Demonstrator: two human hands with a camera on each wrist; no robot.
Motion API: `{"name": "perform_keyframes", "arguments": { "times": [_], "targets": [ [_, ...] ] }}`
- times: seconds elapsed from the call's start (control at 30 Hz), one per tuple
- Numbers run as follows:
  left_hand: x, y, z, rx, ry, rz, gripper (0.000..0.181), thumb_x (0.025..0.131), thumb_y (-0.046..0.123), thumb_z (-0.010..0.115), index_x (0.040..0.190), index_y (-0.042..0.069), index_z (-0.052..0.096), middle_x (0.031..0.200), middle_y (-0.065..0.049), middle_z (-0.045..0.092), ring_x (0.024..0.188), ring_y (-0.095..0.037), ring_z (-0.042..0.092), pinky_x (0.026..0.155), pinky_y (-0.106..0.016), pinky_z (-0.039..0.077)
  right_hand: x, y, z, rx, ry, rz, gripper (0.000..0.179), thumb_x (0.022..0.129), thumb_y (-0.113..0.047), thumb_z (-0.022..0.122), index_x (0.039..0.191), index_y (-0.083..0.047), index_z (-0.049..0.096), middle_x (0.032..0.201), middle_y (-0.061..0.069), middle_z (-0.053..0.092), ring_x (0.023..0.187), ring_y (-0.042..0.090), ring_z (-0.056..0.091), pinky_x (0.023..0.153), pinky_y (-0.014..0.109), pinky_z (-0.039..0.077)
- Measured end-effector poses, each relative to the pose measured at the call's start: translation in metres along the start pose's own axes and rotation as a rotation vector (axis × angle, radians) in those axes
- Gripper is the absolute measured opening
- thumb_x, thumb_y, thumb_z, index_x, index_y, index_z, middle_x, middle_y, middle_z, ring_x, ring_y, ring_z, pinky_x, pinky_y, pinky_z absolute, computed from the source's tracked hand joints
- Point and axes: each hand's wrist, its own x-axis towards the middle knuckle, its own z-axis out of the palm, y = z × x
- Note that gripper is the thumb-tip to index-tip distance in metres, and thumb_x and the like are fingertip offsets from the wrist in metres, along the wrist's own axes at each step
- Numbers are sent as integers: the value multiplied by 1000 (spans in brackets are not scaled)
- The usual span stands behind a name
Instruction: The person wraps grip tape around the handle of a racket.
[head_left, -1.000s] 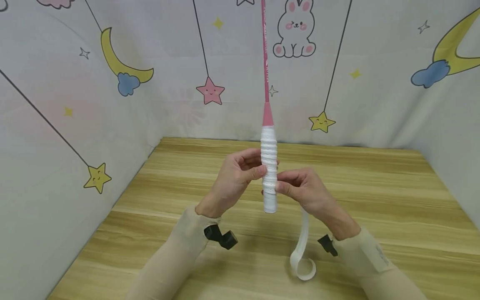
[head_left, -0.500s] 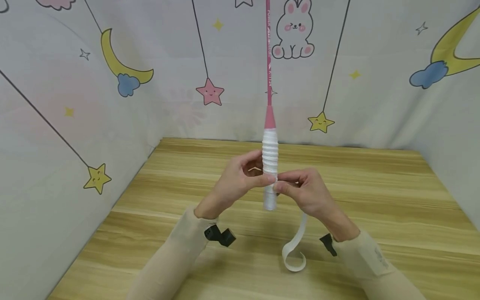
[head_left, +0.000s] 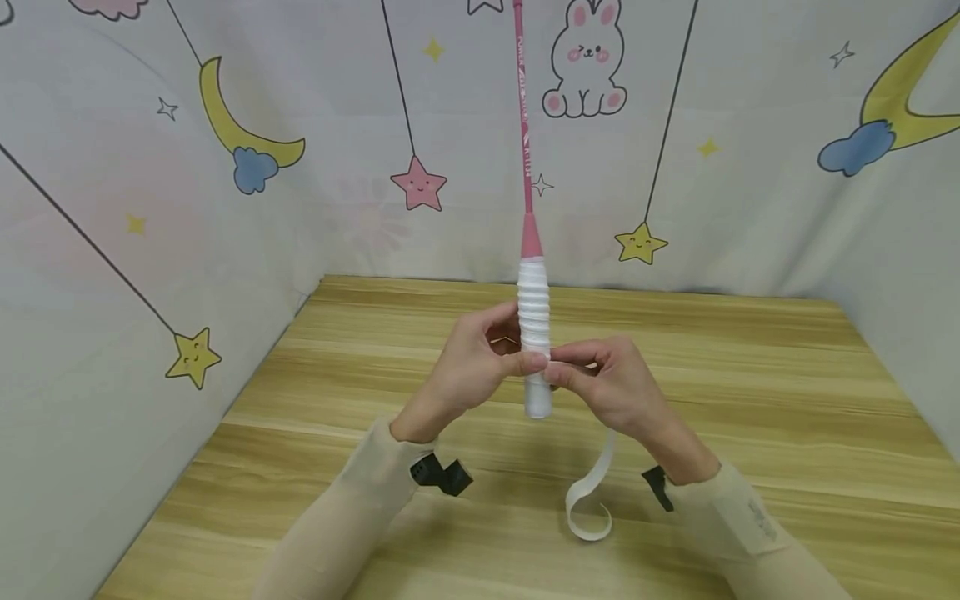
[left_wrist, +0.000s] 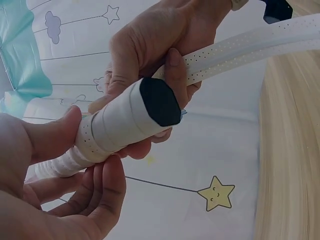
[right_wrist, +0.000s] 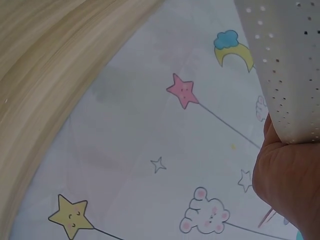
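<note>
Hands (head_left: 472,362) (head_left: 621,385), two, on one handle (head_left: 534,300) with one tape (left_wrist: 250,48)

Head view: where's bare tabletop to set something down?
Bare: table right of the right hand, out to the curtain; also left of the left hand. Crowded: front centre, between the sleeves, where the white tape curls below the wrapped handle; can't tell if it touches the table.
</note>
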Motion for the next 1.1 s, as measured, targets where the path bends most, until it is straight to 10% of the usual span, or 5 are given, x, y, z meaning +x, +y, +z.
{"name": "perform_keyframes", "arguments": {
  "times": [0.43,0.8,1.1],
  "targets": [
    [0,-4,-6,-46,-43,19,40,93,-11,77,133,-11,68,114,-26,71,95,-15,69,89,-30,61,-1,0,-6,-7,-49,-2,16,98,8,73,112,14,79,104,31,81,80,4,77,75,22,64],
    [-2,-5,-11,-213,-75,-7,47,93,-15,72,139,-15,61,108,-8,72,94,-13,68,85,-25,59,1,4,-8,148,-42,172,22,98,-5,79,109,14,79,91,-15,82,84,9,76,87,28,62],
    [0,-7,-13,-205,-98,23,44,96,-11,73,138,-15,62,107,-6,73,95,-16,69,87,-25,58,4,11,-9,392,-296,147,17,108,-30,69,114,-35,83,104,-11,84,55,13,20,49,31,15]
  ]
}}
